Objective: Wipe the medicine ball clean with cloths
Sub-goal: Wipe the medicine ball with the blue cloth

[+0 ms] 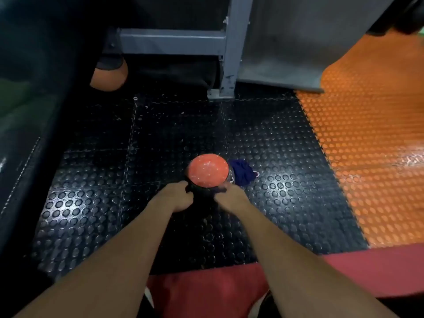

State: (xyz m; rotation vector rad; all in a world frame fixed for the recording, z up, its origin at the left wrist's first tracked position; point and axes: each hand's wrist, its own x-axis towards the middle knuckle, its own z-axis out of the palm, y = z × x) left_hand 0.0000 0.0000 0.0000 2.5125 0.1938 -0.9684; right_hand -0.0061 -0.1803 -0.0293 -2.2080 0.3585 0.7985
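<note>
A red-orange medicine ball (207, 170) with white specks and a dark lower band sits on the black studded floor mat (91, 203) in the middle of the view. My left hand (175, 198) grips the ball's lower left side with curled fingers. At the lower right side, my right hand (230, 196) pinches a dark edge; I cannot tell whether that edge is cloth or part of the ball. A crumpled blue cloth (243, 172) lies on the mat, touching the ball's right side.
A grey metal rack frame (229, 47) stands behind the ball. An orange ball (110, 75) rests at the back left under a dark pad. Orange studded matting (371, 145) covers the right side, and a red surface (206, 290) lies near my body.
</note>
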